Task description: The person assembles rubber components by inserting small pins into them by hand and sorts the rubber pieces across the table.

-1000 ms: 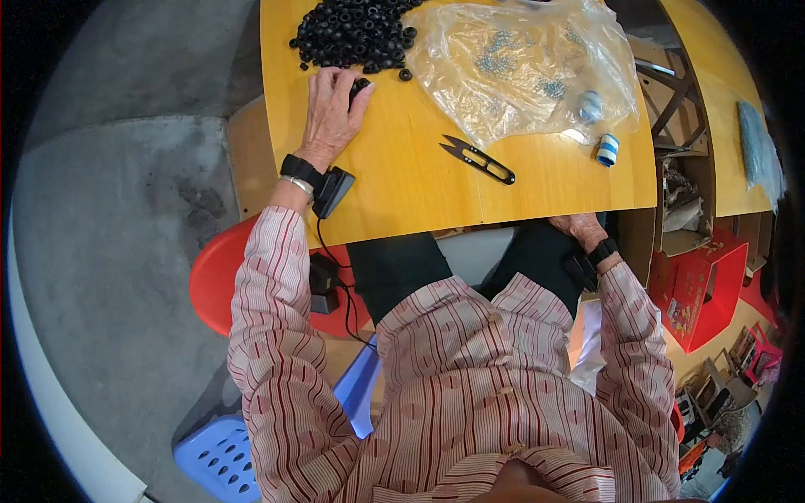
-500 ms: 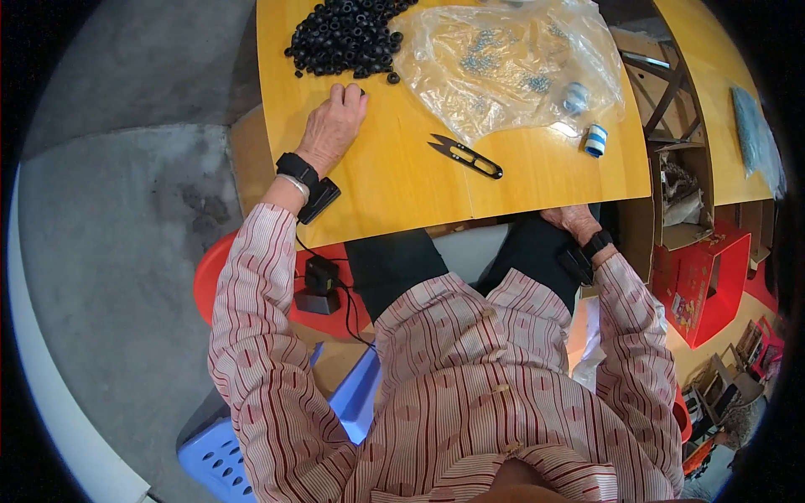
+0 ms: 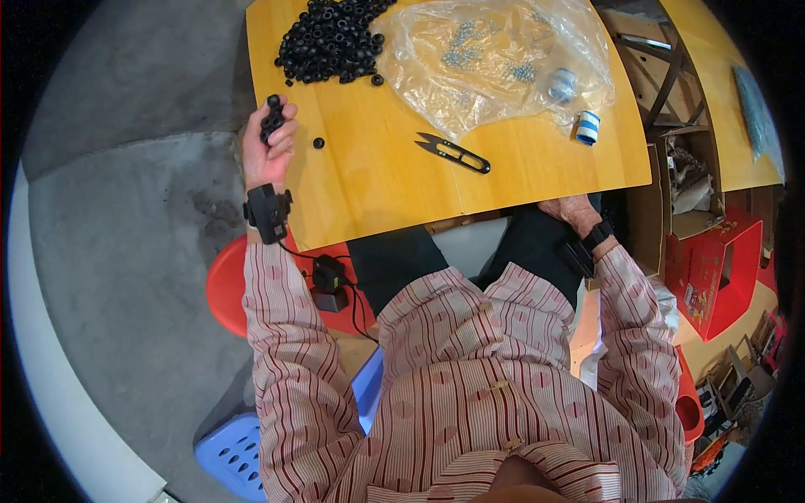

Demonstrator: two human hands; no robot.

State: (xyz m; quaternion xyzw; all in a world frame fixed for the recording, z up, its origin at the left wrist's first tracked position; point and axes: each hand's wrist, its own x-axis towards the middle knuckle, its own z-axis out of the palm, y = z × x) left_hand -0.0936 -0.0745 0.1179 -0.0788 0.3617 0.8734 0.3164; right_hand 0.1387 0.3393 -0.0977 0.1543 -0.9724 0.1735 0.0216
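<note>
Palm up, my left hand (image 3: 253, 149) curls its fingers round several small black rounded pieces with holes (image 3: 272, 121), just off the left edge of the table. A large pile of the same black pieces (image 3: 331, 42) lies at the far left of the table. One loose black piece (image 3: 318, 143) sits on the wood to the right of this hand, another (image 3: 377, 80) beside the pile. My right hand (image 3: 570, 211) rests on my thigh at the table's front edge; its fingers are mostly hidden under the tabletop.
Black thread snips (image 3: 453, 153) lie mid-table. Behind them, a clear plastic bag (image 3: 419, 75) has small shiny bits on it; a blue-and-white roll (image 3: 588, 127) stands near its right corner. To the right are a cardboard box (image 3: 692, 184) and a red box (image 3: 717, 272). Cables hang below my left wrist.
My left hand has moved from near the pile to the table's left edge and turned palm up, showing black pieces in it. One loose piece now shows on the table. My right hand stays put.
</note>
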